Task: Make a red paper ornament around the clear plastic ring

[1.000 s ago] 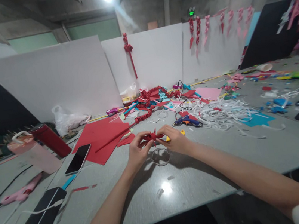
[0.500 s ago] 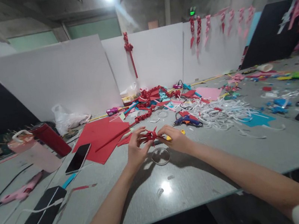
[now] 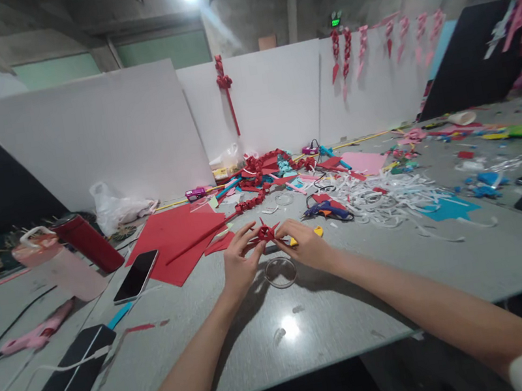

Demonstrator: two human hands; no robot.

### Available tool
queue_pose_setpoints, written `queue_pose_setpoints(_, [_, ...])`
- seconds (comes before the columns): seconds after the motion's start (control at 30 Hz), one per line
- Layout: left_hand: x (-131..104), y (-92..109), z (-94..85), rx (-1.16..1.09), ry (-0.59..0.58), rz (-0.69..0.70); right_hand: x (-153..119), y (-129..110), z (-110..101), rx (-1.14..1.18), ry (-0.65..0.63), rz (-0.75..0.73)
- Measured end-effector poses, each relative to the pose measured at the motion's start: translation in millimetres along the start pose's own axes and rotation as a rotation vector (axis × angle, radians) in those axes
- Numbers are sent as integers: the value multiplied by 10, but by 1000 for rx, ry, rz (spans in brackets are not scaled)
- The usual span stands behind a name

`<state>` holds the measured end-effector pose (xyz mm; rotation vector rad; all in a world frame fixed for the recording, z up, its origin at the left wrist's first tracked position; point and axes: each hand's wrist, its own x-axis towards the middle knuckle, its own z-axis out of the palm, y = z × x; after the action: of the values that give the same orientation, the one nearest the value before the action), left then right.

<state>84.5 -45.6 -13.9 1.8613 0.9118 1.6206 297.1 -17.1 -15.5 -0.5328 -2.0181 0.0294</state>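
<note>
A small red folded paper piece (image 3: 265, 232) with pointed ends is held between both hands, above the grey table. My left hand (image 3: 242, 258) pinches its left side with thumb and fingers. On its right side, my right hand (image 3: 302, 242) grips it between thumb and forefinger. Below the piece a clear round ring (image 3: 280, 273) lies on the table. Something yellow (image 3: 318, 232) shows just beyond my right hand. Red paper sheets (image 3: 169, 243) lie to the left of my left hand.
A blue glue gun (image 3: 327, 209) and a heap of white paper strips (image 3: 380, 196) lie to the right. At the left are a phone (image 3: 136, 277), a pink bottle (image 3: 62, 270), a red bottle (image 3: 87, 243), a black power strip (image 3: 69, 378) and a pink glue gun (image 3: 39, 331).
The red paper piece has turned slightly between my fingers, and the fingers of my left hand have shifted a little. Both hands remain in nearly the same place.
</note>
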Motion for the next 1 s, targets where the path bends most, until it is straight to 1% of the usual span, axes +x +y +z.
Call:
queue_pose_setpoints(0.27, [-16, 38, 17, 48, 22, -4, -25, 13, 26, 1, -7, 4])
queue_pose_setpoints(0.47, [-27, 29, 19, 94, 55, 4, -20, 14, 32, 4, 0, -10])
queue_pose_setpoints(0.6, [-27, 6, 5, 139, 39, 25, -15, 11, 32, 12, -10, -1])
queue_pose_setpoints(0.73, [-26, -12, -7, 126, 21, 20, -19, 12, 35, 11, -13, -4])
queue_pose_setpoints(1.0, [-28, 23, -20, 148, 9, 39, -38, 29, 43, -2, -24, -9])
